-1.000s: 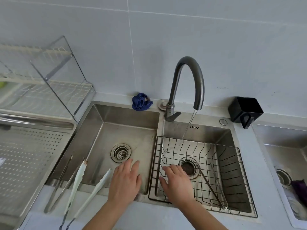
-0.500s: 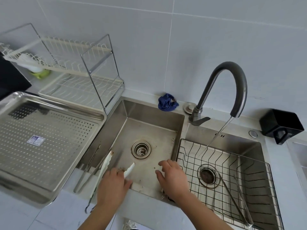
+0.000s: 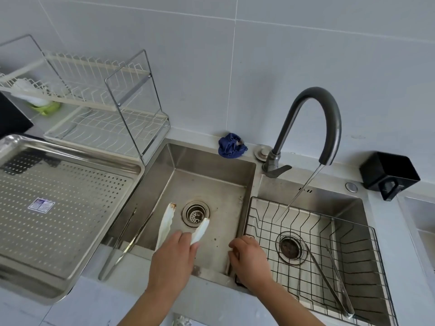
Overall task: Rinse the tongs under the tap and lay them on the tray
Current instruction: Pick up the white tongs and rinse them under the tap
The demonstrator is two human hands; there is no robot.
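Left hand [image 3: 173, 257] seemingly grips white-tipped tongs [image 3: 166, 222], tips jutting beyond its knuckles.

Tongs: our left hand [image 3: 173, 257], left of the tap [image 3: 313, 118] and nearer us, curls over the tongs [image 3: 166, 222]; their handles and hinge are hidden beneath it.
Right hand [image 3: 249, 257]: below the tap, fingertips tucked at the wire basket [image 3: 353, 222] corner; gripping or resting, we cannot tell.
Wire basket: its near side is cut by the bottom edge.
Tray [image 3: 70, 150]: far left of the tap, cut by the left edge; we cannot read its sticker [image 3: 41, 204].
Dish rack [image 3: 106, 132]: left of the tap, cut off; the green-and-white lump [image 3: 44, 109] is too blurred to name.
Second basin [image 3: 421, 215]: right of the tap, cut off.
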